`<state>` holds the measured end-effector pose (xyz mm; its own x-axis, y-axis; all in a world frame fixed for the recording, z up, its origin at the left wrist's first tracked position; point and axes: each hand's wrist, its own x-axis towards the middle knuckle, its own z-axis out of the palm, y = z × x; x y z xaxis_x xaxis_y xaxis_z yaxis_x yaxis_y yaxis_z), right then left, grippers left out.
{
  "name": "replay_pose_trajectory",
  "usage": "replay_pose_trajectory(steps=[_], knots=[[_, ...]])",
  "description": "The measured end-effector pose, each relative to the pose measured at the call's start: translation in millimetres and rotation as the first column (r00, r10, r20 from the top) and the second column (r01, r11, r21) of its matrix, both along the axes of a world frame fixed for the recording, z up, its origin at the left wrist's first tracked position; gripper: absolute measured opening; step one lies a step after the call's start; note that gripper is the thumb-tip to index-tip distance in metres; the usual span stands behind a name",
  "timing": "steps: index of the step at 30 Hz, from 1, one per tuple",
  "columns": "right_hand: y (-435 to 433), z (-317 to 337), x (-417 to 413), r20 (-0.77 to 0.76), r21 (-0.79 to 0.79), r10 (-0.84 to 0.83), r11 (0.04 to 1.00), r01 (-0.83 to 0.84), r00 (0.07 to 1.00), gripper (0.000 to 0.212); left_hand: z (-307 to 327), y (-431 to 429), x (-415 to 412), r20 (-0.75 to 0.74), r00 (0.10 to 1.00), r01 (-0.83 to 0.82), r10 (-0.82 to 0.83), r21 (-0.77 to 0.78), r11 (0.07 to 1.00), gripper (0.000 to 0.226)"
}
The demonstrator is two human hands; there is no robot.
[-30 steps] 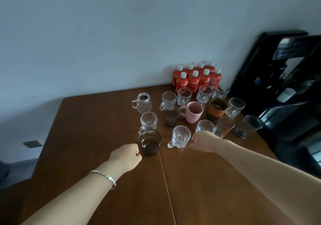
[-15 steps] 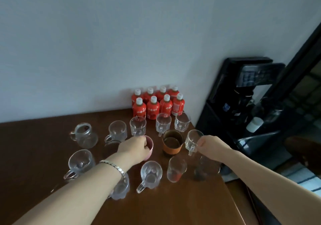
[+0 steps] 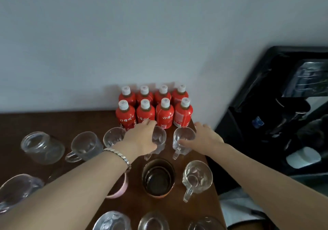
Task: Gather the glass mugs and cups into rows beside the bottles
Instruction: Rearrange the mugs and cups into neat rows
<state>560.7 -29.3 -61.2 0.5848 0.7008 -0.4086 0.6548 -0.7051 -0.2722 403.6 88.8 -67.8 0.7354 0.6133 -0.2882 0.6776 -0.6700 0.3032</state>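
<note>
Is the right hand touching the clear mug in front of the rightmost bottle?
Touching: in the head view the right hand wraps thumb and fingers round the clear mug.

Bottles stand at the table's back edge against the wall; mugs in rows before them

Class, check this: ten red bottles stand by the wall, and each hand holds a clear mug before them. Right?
No: the head view shows eight red bottles, not ten. The left hand holds the left mug, the right hand the right mug.
</note>
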Motion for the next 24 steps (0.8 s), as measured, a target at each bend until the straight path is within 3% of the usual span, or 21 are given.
replay_pose_trajectory(steps=[3,6,9,13,17,24], knots=[[20,-30,-8,-0.037,-0.056,-0.033,0.998,0.031,0.999,0.105,-15,14,10,-0.136,0.988,0.063,-0.073,-0.076,0.995,0.09],[24,-50,-6,0.002,-0.026,-0.04,0.999,0.04,0.999,0.098,-27,20,16,-0.195,0.975,0.075,-0.106,-0.159,0.984,0.101],[18,-58,7,-0.051,0.085,0.036,0.996,-0.032,0.998,0.089,-32,24,17,-0.163,0.983,0.071,-0.087,-0.1,0.992,0.097],[11,-54,21,-0.075,0.131,0.16,0.98,-0.149,0.984,0.096,-36,17,19,-0.118,0.993,-0.002,-0.002,-0.03,1.0,0.086],[10,-55,18,-0.096,0.153,0.124,0.982,-0.108,0.988,0.099,-42,5,23,-0.039,0.983,-0.179,0.177,-0.04,0.983,0.076],[8,-59,15,-0.024,0.203,-0.027,0.979,0.031,0.999,0.09,-43,2,20,0.029,0.979,-0.199,0.202,-0.078,0.977,0.081]])
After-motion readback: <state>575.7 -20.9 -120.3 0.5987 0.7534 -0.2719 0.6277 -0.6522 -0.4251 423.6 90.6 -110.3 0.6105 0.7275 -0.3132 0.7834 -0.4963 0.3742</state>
